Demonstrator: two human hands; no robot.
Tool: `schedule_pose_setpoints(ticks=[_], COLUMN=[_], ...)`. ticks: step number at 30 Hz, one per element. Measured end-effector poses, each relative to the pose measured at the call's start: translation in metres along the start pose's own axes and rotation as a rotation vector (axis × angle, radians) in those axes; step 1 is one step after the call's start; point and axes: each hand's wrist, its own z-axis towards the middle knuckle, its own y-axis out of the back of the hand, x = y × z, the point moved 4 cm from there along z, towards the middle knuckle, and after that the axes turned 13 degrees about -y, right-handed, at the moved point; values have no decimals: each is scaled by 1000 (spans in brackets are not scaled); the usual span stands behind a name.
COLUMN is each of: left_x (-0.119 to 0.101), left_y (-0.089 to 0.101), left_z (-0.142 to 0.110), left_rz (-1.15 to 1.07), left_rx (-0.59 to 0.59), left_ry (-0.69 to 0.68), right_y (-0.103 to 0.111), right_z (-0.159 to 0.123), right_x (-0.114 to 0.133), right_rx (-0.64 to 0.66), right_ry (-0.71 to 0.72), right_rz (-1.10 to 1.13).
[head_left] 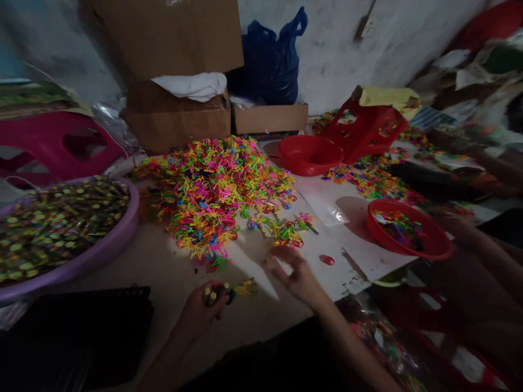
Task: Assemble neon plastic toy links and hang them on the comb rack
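My left hand is closed around several short, dark tube-like sticks with pale round ends. A blurred yellow-green plastic piece sticks out to the right of its fingers. My right hand hovers over the table with thumb and fingers apart and nothing visible between them. Just beyond it lies a small cluster of coloured plastic pieces, some joined to sticks. A big heap of small neon plastic pieces rises behind both hands. To the right of my right hand lies a small red piece.
At left stand a purple basin full of similar sticks and a black tray. Two red basins are on the right; the nearer holds coloured pieces. Cardboard boxes line the wall. Another person's arm reaches in at right.
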Motion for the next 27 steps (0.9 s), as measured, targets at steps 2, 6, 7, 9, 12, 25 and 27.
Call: schedule_pose_setpoints(ticks=[2,6,7,9,12,25,27], left_x=[-6,7,12,22,27,3,4], left_y=[-2,9,12,17,16,0,1], left_z=[-2,-4,-4,-3,-3,-8,-9], left_rz=[25,4,-44,-148,-189,-4,-13], left_rx=[64,81,67,-19,-180,-42,-56], left_ry=[-43,-8,22,65,41,-44,-44], right_y=[-37,-81,-88,-96,-99,-99,-100], right_z=[-2,-5,-4,-2,3,0,-1], right_x=[42,62,60,53,44,55,54], right_rx=[384,697,733,749,554,422,397], right_ry=[96,-106,-198,-381,-590,-503,-479], right_rz=[91,338,444,650,871,884,860])
